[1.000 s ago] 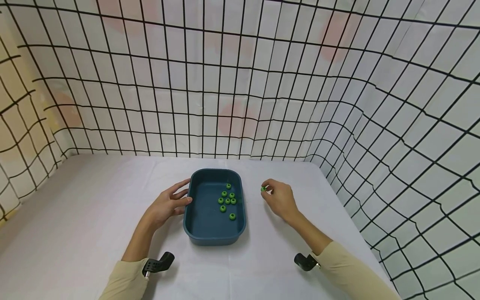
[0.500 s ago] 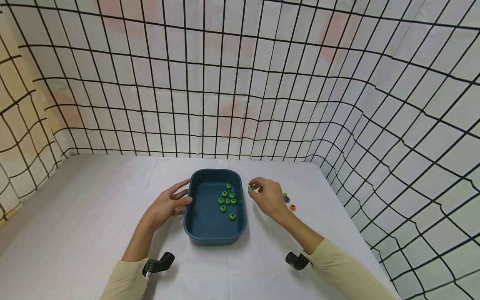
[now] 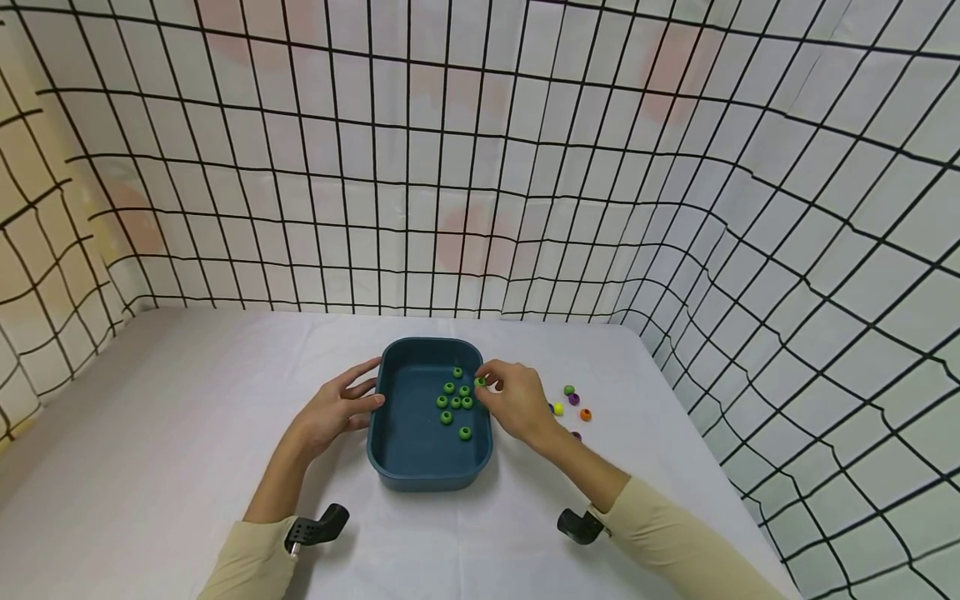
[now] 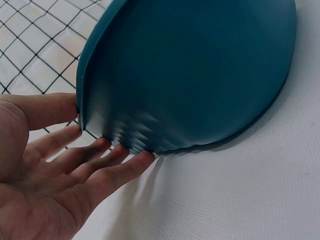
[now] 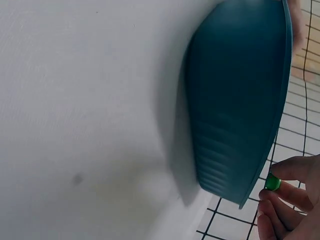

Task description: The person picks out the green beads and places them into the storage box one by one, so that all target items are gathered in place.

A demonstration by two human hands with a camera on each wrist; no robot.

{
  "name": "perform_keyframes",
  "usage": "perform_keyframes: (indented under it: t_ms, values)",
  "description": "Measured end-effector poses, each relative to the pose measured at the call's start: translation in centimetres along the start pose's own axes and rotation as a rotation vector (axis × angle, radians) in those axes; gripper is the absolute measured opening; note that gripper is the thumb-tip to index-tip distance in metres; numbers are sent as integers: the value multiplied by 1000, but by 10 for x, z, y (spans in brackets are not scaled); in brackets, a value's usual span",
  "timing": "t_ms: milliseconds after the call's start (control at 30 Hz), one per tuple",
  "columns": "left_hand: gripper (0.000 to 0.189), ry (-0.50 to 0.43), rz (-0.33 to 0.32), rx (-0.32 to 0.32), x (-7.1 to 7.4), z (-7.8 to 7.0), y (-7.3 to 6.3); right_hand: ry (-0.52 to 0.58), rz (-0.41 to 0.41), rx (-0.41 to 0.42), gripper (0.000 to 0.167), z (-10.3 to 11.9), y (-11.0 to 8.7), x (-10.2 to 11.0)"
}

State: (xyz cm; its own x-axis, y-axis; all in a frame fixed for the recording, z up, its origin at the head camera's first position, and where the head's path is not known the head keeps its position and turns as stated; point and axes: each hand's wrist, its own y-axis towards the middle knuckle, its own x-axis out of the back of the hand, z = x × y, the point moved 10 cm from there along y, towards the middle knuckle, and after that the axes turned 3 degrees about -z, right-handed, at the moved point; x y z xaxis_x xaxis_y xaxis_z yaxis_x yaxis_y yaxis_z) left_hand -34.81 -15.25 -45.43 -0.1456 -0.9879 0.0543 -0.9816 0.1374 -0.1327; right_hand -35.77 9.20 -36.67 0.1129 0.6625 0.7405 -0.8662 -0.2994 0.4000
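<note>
Between thumb and fingertips, my right hand [image 3: 517,402] pinches a green bead [image 3: 480,382], which overlaps the right rim of a dark blue tub [image 3: 430,482] in the head view. The right wrist view shows the same bead [image 5: 272,182] beside the tub's rim, held up off the table. My left hand [image 3: 330,414] touches the tub's left side with nearly straight fingers. In the left wrist view its thumb meets the rim and its fingertips [image 4: 145,157] lie along the lower wall. Several green beads [image 3: 456,402] lie on the tub's floor, mostly toward its right half.
Right of the right hand, loose beads lie on the white cloth: a green bead [image 3: 569,390], a purple bead [image 3: 574,399], an orange bead [image 3: 586,415], a yellow bead [image 3: 558,409] and others partly hidden by the forearm. Black netting [image 3: 405,192] stands behind and at both sides.
My right hand has moved left with the green bead, from over the cloth to the tub's right rim, uncovering loose beads behind it. The left hand and tub stay put.
</note>
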Motion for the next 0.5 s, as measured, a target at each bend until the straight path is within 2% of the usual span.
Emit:
perform_keyframes:
  t_ms: [200, 500]
  values:
    - [71, -8, 7, -11, 0, 0, 0, -23, 13, 32, 16, 9, 0, -6]
    - [72, -8, 22, -26, 0, -1, 0, -53, 31, 35, 16, 11, -2, -15]
